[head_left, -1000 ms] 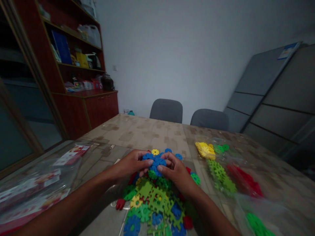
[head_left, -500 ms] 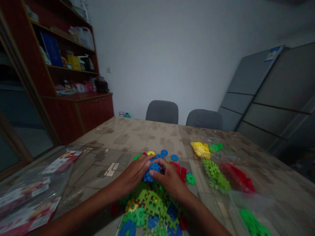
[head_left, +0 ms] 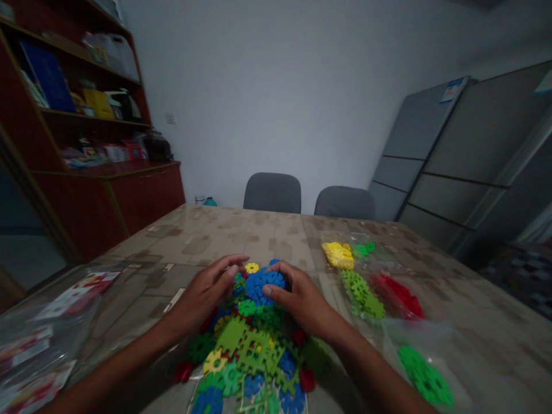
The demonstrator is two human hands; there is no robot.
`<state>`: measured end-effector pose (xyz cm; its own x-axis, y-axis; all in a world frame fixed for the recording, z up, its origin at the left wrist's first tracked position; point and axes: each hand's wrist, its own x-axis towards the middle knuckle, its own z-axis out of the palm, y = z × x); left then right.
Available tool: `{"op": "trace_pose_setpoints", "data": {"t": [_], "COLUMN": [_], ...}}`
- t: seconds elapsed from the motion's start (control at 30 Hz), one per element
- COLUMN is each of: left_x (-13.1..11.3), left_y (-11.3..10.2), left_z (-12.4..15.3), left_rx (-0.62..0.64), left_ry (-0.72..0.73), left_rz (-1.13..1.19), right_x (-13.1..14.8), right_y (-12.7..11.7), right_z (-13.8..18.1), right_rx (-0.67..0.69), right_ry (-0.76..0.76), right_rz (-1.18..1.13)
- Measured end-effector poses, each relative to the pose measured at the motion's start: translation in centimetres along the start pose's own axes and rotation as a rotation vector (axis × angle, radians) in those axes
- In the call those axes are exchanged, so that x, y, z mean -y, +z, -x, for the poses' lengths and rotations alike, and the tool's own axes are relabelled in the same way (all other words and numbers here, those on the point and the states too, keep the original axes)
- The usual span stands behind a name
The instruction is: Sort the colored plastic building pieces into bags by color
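My right hand point(head_left: 302, 296) grips a cluster of blue gear-shaped toy pieces point(head_left: 261, 286) by its right side, thumb in front and fingers behind. My left hand point(head_left: 211, 287) is open to the left of the cluster, its fingers curved and apart from the thumb, with nothing visible between them. Below the hands lies a colourful pile of notched plastic pieces, among them green square plates point(head_left: 254, 351), a yellow gear piece point(head_left: 214, 362) and a blue gear piece point(head_left: 207, 401). Behind the cluster sits a small yellow gear piece point(head_left: 252, 268).
On the right of the table point(head_left: 233, 230) lie clear bags of yellow pieces point(head_left: 338, 255), light green pieces point(head_left: 362, 293), red pieces point(head_left: 401, 296) and green pieces point(head_left: 425, 376). Flat plastic packaging point(head_left: 56, 322) is at the left. Two grey chairs point(head_left: 272, 192) stand behind.
My left hand has moved off the blue cluster to the left and opened. The right hand still holds the cluster, now turned with its broad face showing. The view has shifted slightly right.
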<state>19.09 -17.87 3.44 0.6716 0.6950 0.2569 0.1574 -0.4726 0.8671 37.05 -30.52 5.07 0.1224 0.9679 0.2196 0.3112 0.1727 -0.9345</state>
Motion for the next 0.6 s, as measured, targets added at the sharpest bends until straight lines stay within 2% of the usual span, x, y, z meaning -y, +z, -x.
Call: {"op": "trace_pose_setpoints", "data": {"t": [0.17,0.37,0.47,0.6], "left_x": [-0.2,0.2,0.9,1.0], "left_y": [-0.2,0.2,0.5,0.8], "left_z": [0.0,0.2,0.4,0.6], "left_rx": [0.053,0.165,0.177,0.233], "left_ry": [0.074,0.101,0.151,0.186], "left_rz": [-0.047,-0.087,-0.113,-0.183], "right_x": [2.7,4.9,4.9,4.0], "right_y": [-6.0,-13.9,-16.3,-18.5], "right_z": [2.8,8.6,11.3,14.8], "right_rx": [-0.051,-0.383,-0.468,-0.551], "right_ry": [0.040,0.177,0.207,0.272], "right_rz": [0.060,0.101,0.157,0.363]}}
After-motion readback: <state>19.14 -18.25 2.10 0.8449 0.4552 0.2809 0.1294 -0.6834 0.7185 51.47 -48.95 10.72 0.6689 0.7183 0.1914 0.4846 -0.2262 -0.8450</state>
